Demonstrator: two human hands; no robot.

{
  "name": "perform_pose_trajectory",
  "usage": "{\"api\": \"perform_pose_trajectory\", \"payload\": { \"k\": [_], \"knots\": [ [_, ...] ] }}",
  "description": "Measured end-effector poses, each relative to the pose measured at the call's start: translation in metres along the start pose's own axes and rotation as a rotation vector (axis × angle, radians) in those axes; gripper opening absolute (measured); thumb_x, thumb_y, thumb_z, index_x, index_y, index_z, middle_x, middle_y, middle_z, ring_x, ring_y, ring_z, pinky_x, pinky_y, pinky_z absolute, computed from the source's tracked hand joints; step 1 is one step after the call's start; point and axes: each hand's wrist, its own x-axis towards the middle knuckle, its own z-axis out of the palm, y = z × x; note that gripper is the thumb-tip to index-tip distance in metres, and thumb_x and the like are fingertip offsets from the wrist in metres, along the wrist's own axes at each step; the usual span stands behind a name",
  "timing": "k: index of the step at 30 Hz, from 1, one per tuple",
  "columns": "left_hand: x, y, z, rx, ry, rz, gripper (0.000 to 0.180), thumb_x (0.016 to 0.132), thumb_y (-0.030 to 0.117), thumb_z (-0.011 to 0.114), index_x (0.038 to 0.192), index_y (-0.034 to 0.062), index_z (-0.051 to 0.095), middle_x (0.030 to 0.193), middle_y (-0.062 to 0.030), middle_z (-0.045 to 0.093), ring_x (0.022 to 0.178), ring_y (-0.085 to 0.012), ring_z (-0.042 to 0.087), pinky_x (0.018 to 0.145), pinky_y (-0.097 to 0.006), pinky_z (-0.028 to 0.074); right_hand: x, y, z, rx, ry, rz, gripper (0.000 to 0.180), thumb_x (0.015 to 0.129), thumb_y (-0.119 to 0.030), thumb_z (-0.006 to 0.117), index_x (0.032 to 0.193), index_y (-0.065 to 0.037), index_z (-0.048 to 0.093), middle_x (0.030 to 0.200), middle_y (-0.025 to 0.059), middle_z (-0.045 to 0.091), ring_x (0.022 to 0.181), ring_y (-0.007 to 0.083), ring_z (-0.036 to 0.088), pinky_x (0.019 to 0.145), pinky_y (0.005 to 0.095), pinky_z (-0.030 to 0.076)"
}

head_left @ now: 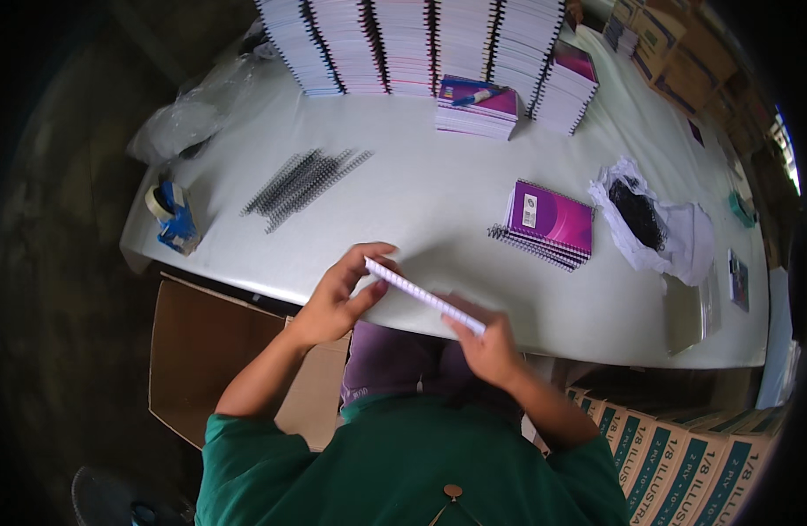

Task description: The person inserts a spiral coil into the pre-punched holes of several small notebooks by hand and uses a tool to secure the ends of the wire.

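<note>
Between my two hands is a notebook (425, 296), tilted so that its white edge with a row of punched holes or marks faces up. My left hand (337, 296) grips its left end, thumb below and fingers over the far side. The other end is in my right hand (493, 346), which is slightly blurred. To the right lies a small stack of purple-covered spiral notebooks (554, 216), with coils along their edges. Loose black binding coils (302, 187) lie in a heap to the left on the white table (403, 202).
Tall stacks of notebooks (412, 44) line the back, with a shorter purple-covered pile (478, 112) in front, pens on top. A tape dispenser (173, 217) sits left; white wrapping with black coils (636, 215) sits right. An open carton (206, 351) and several boxes (684, 460) stand below.
</note>
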Motion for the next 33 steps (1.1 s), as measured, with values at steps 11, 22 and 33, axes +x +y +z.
{"api": "perform_pose_trajectory", "payload": {
  "k": [11, 22, 33],
  "knots": [
    [0.103, -0.043, -0.058, 1.329, 0.622, 0.337, 0.022, 0.077, 0.014, 0.061, 0.099, 0.0109, 0.062, 0.104, -0.0099, 0.054, 0.098, -0.0292, 0.048, 0.083, -0.041, 0.037, 0.069, 0.051, -0.027, 0.155, -0.095, -0.069, 0.032, 0.084, -0.003, 0.061, 0.115, 0.0, 0.058, 0.115, 0.0088, 0.062, 0.103, 0.0115, 0.056, 0.091, 0.026, 0.043],
    [0.063, 0.003, -0.044, 0.333, 0.153, -0.097, 0.03, 0.098, 0.032, 0.039, 0.107, 0.006, 0.05, 0.072, -0.0005, 0.046, 0.065, -0.0096, 0.043, 0.063, -0.026, 0.04, 0.09, 0.061, -0.033, 0.263, -0.032, -0.223, 0.028, 0.081, 0.0, 0.059, 0.11, 0.0, 0.058, 0.108, 0.0091, 0.064, 0.097, 0.0134, 0.059, 0.086, 0.0271, 0.046],
    [0.04, -0.002, -0.02, 0.538, 0.154, -0.131, 0.038, 0.096, 0.04, 0.041, 0.1, 0.0025, 0.048, 0.067, -0.0074, 0.054, 0.063, -0.0161, 0.05, 0.061, -0.03, 0.041, 0.087, 0.063, -0.028, 0.262, -0.115, -0.104, 0.032, 0.086, -0.006, 0.06, 0.118, -0.003, 0.058, 0.112, 0.0095, 0.064, 0.096, 0.0103, 0.059, 0.086, 0.026, 0.046]
  ]
}}
